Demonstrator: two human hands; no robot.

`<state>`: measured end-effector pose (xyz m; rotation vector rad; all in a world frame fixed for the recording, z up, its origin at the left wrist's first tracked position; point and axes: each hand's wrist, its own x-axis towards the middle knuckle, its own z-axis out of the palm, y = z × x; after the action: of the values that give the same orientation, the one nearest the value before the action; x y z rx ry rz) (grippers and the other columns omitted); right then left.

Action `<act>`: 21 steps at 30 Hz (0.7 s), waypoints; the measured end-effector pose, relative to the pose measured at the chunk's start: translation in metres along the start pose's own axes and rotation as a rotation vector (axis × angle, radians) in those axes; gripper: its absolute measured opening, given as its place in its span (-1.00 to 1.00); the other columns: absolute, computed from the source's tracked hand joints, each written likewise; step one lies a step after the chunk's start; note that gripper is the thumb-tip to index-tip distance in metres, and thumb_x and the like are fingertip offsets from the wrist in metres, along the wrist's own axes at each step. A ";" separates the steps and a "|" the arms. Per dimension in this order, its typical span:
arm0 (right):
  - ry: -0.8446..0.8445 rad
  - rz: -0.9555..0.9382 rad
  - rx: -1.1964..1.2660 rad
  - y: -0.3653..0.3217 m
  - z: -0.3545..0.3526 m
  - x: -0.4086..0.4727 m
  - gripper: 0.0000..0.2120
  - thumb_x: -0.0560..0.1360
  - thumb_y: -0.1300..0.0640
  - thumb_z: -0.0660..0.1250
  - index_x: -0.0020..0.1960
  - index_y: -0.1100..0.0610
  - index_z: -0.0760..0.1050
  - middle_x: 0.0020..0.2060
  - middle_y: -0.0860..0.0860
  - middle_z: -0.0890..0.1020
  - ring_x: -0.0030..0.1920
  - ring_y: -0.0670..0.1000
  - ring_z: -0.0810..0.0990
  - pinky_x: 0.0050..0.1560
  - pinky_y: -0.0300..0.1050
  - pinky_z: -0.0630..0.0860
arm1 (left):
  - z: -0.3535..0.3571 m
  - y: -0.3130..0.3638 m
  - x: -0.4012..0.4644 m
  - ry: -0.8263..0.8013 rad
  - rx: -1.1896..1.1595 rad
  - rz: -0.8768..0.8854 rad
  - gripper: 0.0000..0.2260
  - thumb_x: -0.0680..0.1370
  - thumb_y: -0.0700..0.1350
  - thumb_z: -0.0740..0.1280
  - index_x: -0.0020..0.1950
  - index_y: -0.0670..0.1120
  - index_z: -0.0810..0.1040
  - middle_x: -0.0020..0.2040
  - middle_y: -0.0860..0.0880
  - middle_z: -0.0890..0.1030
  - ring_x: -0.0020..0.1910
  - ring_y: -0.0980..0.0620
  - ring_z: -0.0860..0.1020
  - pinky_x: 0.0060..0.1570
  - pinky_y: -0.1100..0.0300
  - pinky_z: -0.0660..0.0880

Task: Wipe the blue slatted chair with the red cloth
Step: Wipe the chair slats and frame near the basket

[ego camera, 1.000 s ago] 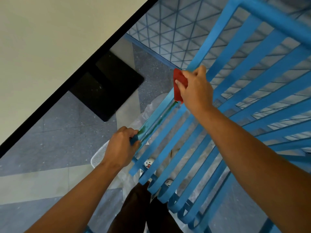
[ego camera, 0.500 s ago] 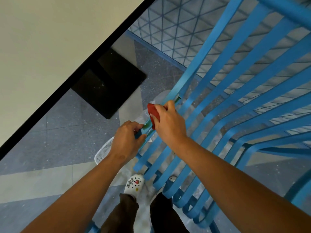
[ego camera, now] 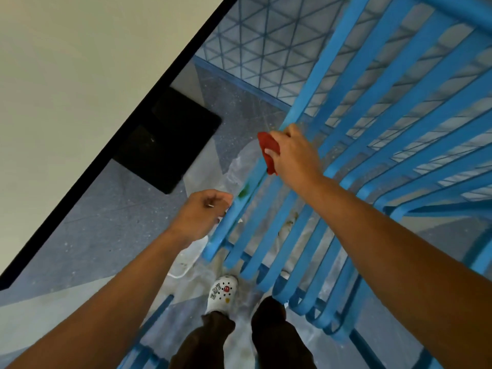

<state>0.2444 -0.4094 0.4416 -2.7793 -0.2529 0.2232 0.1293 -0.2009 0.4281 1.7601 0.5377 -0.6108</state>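
Two hands share the work on the blue slatted metal chair (ego camera: 354,145), which is tipped so that its outermost slat runs diagonally from the upper right down toward the person's feet. The left hand (ego camera: 198,218) sits low on that outer slat, fingers curled round its edge, and the likely reason is plain: it steadies the tilted frame so the chair does not swing or slip while pressure goes onto it higher up. The forearm reaches in from the lower left with the back of the hand turned up toward the camera.

The right hand (ego camera: 294,154) is further up the same slat, holding the crumpled red cloth (ego camera: 268,150) against its outer face. This grip is closed round the cloth, thumb and fingers wrapped over the bar, with red fabric bunched out on the left side of the hand. Wrapping the slat this way would let the cloth cover more than one face in a single stroke. The arm comes in from the lower right, wrist roughly in line with the forearm.

Between the two hands a green smear (ego camera: 243,193) marks the slat, and brownish specks show on a neighbouring slat, so that stretch seems not yet clean. Under the chair lie a clear plastic sheet (ego camera: 239,166) and a white shoe (ego camera: 223,292) on the speckled grey floor (ego camera: 111,225).
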 end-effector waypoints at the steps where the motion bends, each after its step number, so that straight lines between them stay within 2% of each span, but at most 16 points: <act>1: -0.004 -0.006 0.009 -0.005 0.004 -0.008 -0.64 0.65 -0.02 0.34 0.38 0.11 0.52 0.21 0.14 0.48 0.11 0.22 0.58 0.02 0.07 0.54 | -0.005 -0.001 0.002 -0.037 -0.028 -0.029 -0.86 0.65 -0.15 0.34 0.13 -0.13 0.67 0.03 -0.16 0.70 -0.19 0.08 0.62 -0.05 0.12 0.59; 4: -0.037 -0.009 0.073 -0.025 0.022 -0.041 -0.67 0.65 0.00 0.33 0.33 0.14 0.53 0.18 0.16 0.48 0.07 0.24 0.59 0.01 0.12 0.57 | -0.018 -0.006 0.008 -0.171 -0.042 -0.091 -0.84 0.67 -0.19 0.29 0.18 -0.10 0.64 0.09 -0.18 0.70 -0.11 0.00 0.65 0.07 0.03 0.60; 6: -0.060 0.009 0.132 -0.036 0.032 -0.061 -0.68 0.65 -0.01 0.34 0.32 0.12 0.54 0.17 0.14 0.47 0.05 0.23 0.59 0.01 0.15 0.61 | -0.022 -0.009 0.012 -0.246 -0.050 -0.128 -0.82 0.66 -0.22 0.28 0.21 -0.12 0.62 0.08 -0.15 0.71 -0.10 0.00 0.66 0.06 0.06 0.60; 9: -0.079 0.042 0.191 -0.049 0.042 -0.083 -0.67 0.65 -0.02 0.34 0.35 0.10 0.53 0.16 0.11 0.47 0.07 0.19 0.60 0.03 0.13 0.63 | -0.029 -0.016 0.015 -0.345 -0.119 -0.191 -0.81 0.65 -0.25 0.29 0.21 -0.15 0.62 0.05 -0.11 0.73 -0.05 -0.04 0.66 0.14 0.02 0.58; 11: -0.110 0.039 0.206 -0.054 0.045 -0.092 -0.66 0.65 -0.01 0.34 0.37 0.09 0.52 0.17 0.10 0.47 0.08 0.17 0.59 0.05 0.11 0.63 | -0.035 -0.022 0.016 -0.397 -0.151 -0.202 -0.81 0.65 -0.24 0.29 0.21 -0.16 0.63 0.11 -0.15 0.71 0.02 -0.10 0.65 0.22 -0.05 0.55; 16: -0.194 -0.036 0.165 -0.046 0.035 -0.084 -0.63 0.65 -0.03 0.34 0.41 0.06 0.50 0.19 0.08 0.46 0.09 0.16 0.59 0.05 0.07 0.59 | -0.042 -0.025 0.018 -0.469 -0.097 -0.144 -0.76 0.69 -0.22 0.22 0.29 -0.18 0.61 0.19 -0.19 0.69 0.14 -0.20 0.63 0.28 -0.10 0.53; 21: -0.082 0.098 0.187 -0.029 0.016 -0.042 -0.62 0.63 0.01 0.37 0.42 0.08 0.52 0.20 0.11 0.49 0.15 0.17 0.59 0.15 0.03 0.53 | -0.045 -0.025 0.015 -0.472 -0.133 -0.148 -0.75 0.70 -0.20 0.19 0.27 -0.19 0.61 0.19 -0.19 0.68 0.07 -0.13 0.63 0.29 -0.12 0.52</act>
<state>0.1961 -0.3856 0.4415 -2.6028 -0.1097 0.3663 0.1304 -0.1505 0.4102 1.3956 0.3688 -1.0353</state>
